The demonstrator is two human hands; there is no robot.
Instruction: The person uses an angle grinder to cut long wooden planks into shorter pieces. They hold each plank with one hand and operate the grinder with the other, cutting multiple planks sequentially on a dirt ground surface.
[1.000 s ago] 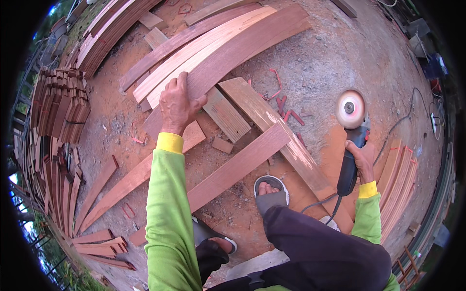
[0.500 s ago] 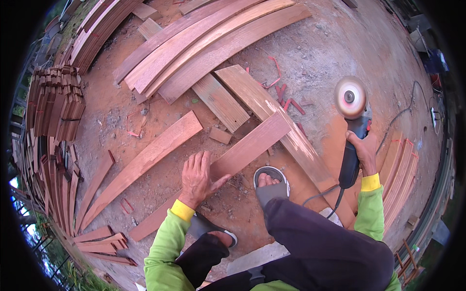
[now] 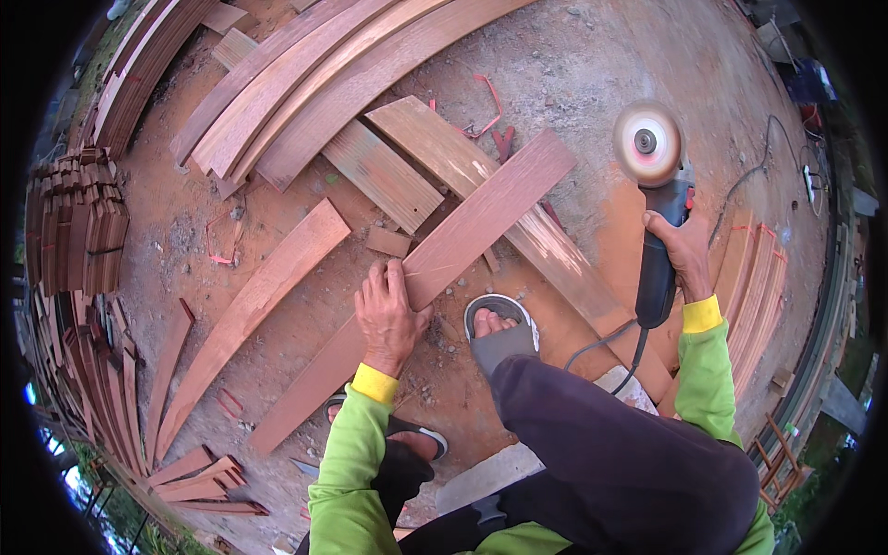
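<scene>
Grasping the plank (image 3: 495,213) near mid-length with the left hand (image 3: 388,314) — slanting from that hand's lower left to its upper right — and clasping the angle grinder (image 3: 664,208) in the right hand (image 3: 683,248), apart rightward.

Two hands (image 3: 387,314), one angle grinder (image 3: 659,245), one held plank (image 3: 499,203), two sandals (image 3: 507,344), and perhaps four overlapping boards (image 3: 324,88) farther off.

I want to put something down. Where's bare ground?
Bare ground lies between the red scraps and the grinder, and another patch between the wood stack and the loose curved board. It's crowded beyond the left hand, where boards cross, and among thin strips, lower left.
</scene>
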